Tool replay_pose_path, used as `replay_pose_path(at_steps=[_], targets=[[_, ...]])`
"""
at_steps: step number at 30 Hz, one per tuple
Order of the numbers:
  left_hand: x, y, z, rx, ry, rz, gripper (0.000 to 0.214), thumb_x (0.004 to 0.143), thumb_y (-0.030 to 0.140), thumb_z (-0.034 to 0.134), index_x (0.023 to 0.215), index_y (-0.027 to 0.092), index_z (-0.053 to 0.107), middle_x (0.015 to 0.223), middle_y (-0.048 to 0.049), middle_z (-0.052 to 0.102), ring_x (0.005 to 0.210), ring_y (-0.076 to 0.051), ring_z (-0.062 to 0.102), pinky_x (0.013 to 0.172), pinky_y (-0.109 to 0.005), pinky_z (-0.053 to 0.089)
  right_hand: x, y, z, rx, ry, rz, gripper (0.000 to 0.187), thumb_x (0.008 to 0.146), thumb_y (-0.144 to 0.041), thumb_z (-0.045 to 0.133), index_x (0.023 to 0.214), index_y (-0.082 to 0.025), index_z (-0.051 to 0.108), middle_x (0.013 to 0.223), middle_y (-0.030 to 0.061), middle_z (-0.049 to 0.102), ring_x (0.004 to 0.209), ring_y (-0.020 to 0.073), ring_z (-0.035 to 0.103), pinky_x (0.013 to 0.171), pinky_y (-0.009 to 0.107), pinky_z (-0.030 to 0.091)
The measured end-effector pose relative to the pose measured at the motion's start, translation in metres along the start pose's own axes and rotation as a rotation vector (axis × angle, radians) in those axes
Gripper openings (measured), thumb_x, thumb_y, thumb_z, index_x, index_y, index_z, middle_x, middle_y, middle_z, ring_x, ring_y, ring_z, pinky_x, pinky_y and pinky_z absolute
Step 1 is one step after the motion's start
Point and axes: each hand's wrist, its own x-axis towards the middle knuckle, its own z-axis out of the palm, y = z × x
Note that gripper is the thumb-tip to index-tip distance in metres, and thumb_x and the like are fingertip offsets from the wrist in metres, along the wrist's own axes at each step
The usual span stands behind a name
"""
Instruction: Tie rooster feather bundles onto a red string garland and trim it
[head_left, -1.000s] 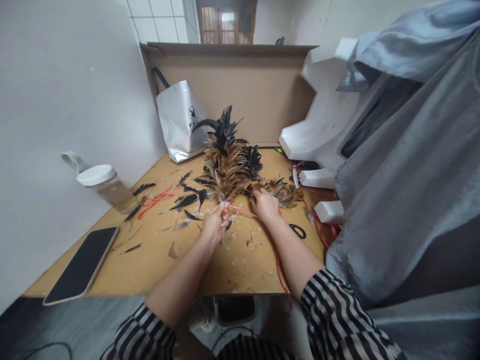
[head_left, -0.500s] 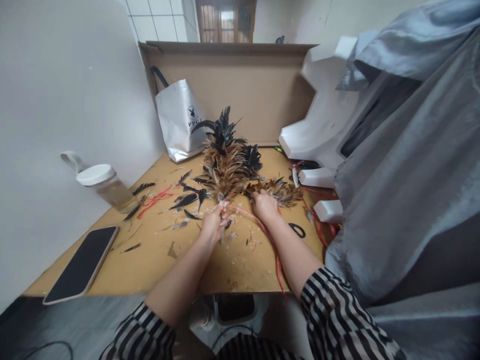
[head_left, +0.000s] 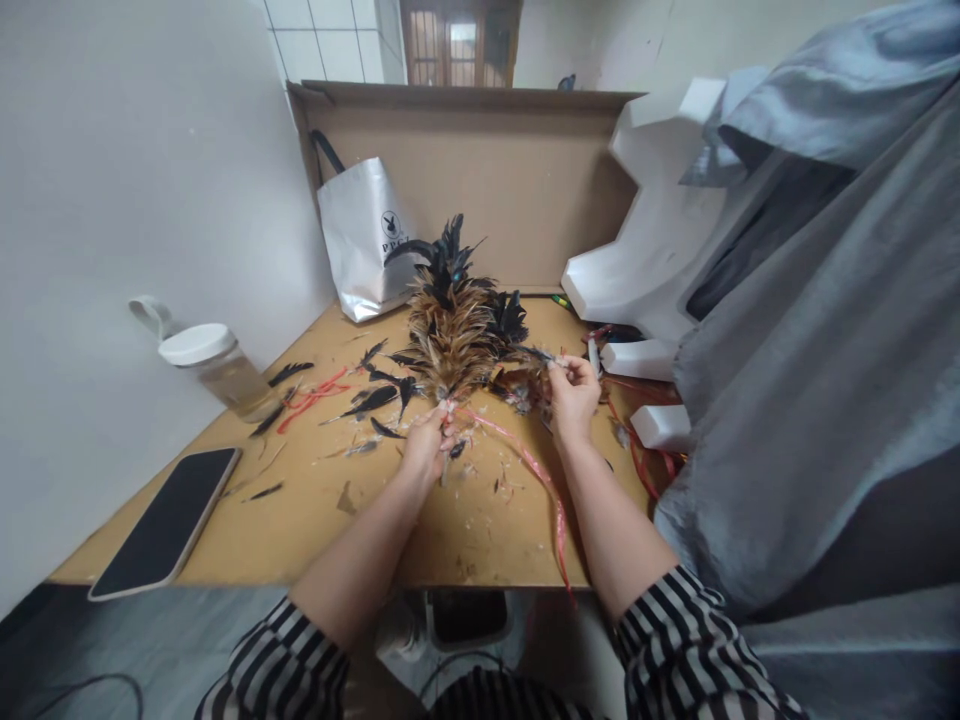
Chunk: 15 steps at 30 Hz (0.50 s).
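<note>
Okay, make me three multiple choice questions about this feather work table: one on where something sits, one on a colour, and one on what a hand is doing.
1. Where does the phone lie?
A. near the table's front left corner
B. beside the white bag
C. under the feather bundle

2. What colour is the string trailing off the table's front edge?
A. blue
B. red
C. green

3. What is the right hand doing?
A. lying flat on the table
B. holding scissors
C. raised, pinching a small tuft of feathers

Answers:
1. A, the dark screen lies by that corner, apart from the feathers.
2. B, it runs red from the left hand.
3. C, its fingertips close on feathers above the table.
</note>
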Motion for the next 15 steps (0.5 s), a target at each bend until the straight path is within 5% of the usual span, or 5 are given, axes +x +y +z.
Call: replay_pose_path(at_steps=[4,10,15], targets=[[0.001,-0.002,-0.001,0.04,0.024,0.039,0.023,0.067,0.026,0.07,0.071,0.01,0.054,0.056,0.0039,0.043,0.04,-0.001,0.031,0.031,-0.012,0.013,-0.025,-0.022,0.01,0.046,-0.096,-0.122,0.021,0.076,-0.034,0.058,0.09,-0.018,0.055,0.072,-0.0009,0.058,0.055,0.0099,0.055,0.054,0.023,0.047],[0.0,-0.005,0.002,0.147,0.023,0.093,0.025,0.067,0.031,0.07,0.067,0.011,0.054,0.051,0.0047,0.043,0.039,-0.001,0.03,0.033,-0.013,0.013,-0.068,-0.033,0.024,-0.191,-0.531,-0.324,0.028,0.079,-0.026,0.055,0.105,-0.02,0.061,0.098,0.0058,0.067,0.082,0.0156,0.064,0.078,0.028,0.049],[-0.001,-0.006,0.003,0.16,0.061,0.128,0.026,0.067,0.033,0.068,0.065,0.013,0.053,0.046,0.0063,0.041,0.037,-0.002,0.029,0.035,-0.014,0.015,-0.084,-0.025,0.033,-0.282,-0.691,-0.153,0.031,0.077,-0.033,0.057,0.105,-0.022,0.063,0.099,0.0058,0.068,0.087,0.0182,0.064,0.081,0.03,0.048]])
